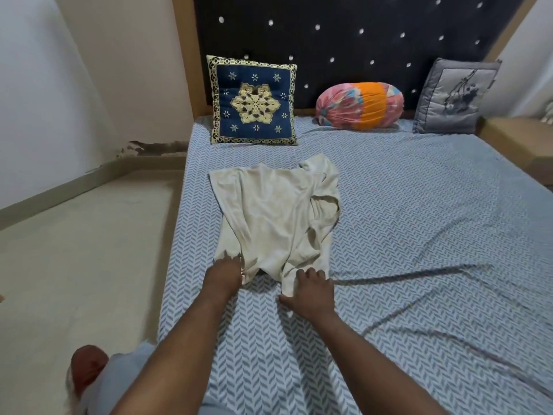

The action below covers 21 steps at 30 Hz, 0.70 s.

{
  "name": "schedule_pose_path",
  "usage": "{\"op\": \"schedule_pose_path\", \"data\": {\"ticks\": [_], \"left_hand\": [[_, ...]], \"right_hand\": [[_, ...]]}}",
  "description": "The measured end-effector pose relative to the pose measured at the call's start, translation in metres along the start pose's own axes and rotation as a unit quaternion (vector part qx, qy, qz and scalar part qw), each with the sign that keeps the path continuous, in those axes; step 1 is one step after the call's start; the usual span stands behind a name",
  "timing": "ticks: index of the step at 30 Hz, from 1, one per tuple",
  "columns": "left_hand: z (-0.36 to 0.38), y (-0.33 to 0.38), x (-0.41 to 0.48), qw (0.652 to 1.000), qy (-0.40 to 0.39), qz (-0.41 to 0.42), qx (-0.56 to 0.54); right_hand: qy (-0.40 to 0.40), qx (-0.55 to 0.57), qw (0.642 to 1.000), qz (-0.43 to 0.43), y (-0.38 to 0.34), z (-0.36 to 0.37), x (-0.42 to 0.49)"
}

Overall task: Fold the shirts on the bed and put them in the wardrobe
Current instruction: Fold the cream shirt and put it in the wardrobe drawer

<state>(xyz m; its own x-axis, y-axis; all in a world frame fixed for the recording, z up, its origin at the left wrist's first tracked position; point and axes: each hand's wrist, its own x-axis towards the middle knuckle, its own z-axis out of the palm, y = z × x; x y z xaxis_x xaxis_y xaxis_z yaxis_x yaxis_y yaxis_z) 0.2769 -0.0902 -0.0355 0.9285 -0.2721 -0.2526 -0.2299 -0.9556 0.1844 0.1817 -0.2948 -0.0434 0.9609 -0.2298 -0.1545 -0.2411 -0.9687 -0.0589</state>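
Left hand (pixel 226 274) at the left hem corner of the cream shirt (pixel 278 211), its grip hidden under the knuckles. Right hand (pixel 311 287) lies spread, fingers relaxed, on the right corner. The shirt lies rumpled on the bed (pixel 419 235). Advisable: draw both corners taut and level, smoothing creases before folding.

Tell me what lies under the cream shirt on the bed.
The cream shirt lies on the patterned bedsheet, which shows all round it. The left hand and right hand touch its near hem. Whether anything else lies beneath cannot be seen: the cloth covers it.
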Motion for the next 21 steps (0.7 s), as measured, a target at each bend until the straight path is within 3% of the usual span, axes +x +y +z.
{"op": "schedule_pose_path", "data": {"ticks": [4,6,9,11,13,17,19,21], "left_hand": [[-0.004,0.0,0.001,0.996,0.074,-0.002,-0.045],[-0.01,-0.002,0.001,0.98,0.139,-0.02,-0.139],[-0.029,-0.013,-0.001,0.932,0.238,-0.07,-0.263],[-0.039,-0.023,-0.003,0.906,0.281,-0.082,-0.306],[-0.045,-0.031,-0.007,0.873,0.316,-0.122,-0.349],[-0.039,-0.043,-0.016,0.771,0.351,-0.3,-0.439],[-0.029,-0.053,-0.021,0.759,0.284,-0.369,-0.454],[-0.017,-0.061,-0.025,0.773,0.198,-0.387,-0.462]], "right_hand": [[0.005,0.027,1.0,-0.01,0.003,-0.015,0.009],[0.006,0.134,0.99,0.046,0.012,-0.029,0.019],[0.056,0.371,0.912,0.163,0.048,-0.059,0.035],[0.092,0.432,0.883,0.16,0.079,-0.077,0.04],[0.078,0.387,0.912,0.11,0.096,-0.082,0.036],[-0.071,0.283,0.956,-0.032,0.067,-0.049,0.016],[-0.11,0.204,0.969,-0.084,0.047,-0.025,0.008],[-0.082,0.121,0.983,-0.111,0.036,-0.004,0.004]]}}
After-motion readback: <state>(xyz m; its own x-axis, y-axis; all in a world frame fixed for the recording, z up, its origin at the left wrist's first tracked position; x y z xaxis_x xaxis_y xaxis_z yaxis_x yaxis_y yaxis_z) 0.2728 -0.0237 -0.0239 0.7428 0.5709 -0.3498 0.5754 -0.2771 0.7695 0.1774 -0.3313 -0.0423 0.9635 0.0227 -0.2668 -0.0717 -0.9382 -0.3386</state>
